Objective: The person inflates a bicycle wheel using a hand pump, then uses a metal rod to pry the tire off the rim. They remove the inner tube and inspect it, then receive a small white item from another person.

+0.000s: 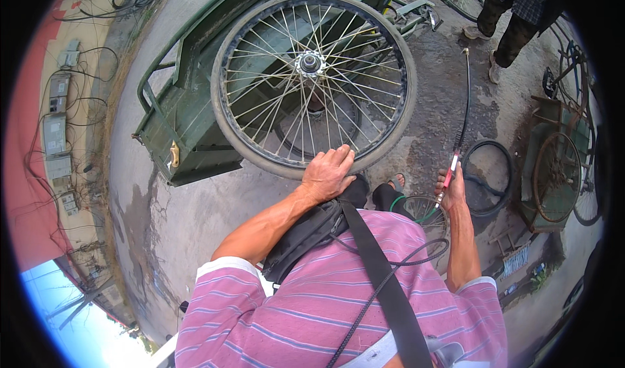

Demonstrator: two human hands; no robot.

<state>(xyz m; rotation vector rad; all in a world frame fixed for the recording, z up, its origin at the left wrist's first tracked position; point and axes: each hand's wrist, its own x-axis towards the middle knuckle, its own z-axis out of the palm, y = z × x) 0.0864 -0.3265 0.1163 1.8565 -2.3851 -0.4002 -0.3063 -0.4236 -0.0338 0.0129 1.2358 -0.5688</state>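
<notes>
A spoked wheel with a grey tyre and a silver hub stands in front of me, its side facing up toward my view. At its near edge my left hand is closed over the tyre. Off to the right, my right hand is wrapped round a red and silver air inflator. From the inflator a black hose sticks out away from me, ending in a brass-coloured tip. A green hose joins its near end.
Behind the wheel is a green metal cart. A loose black tyre lies right of my right hand. Farther right stands a rusty cart with wheels. Another person stands at the far right. Wires and boxes line the left wall.
</notes>
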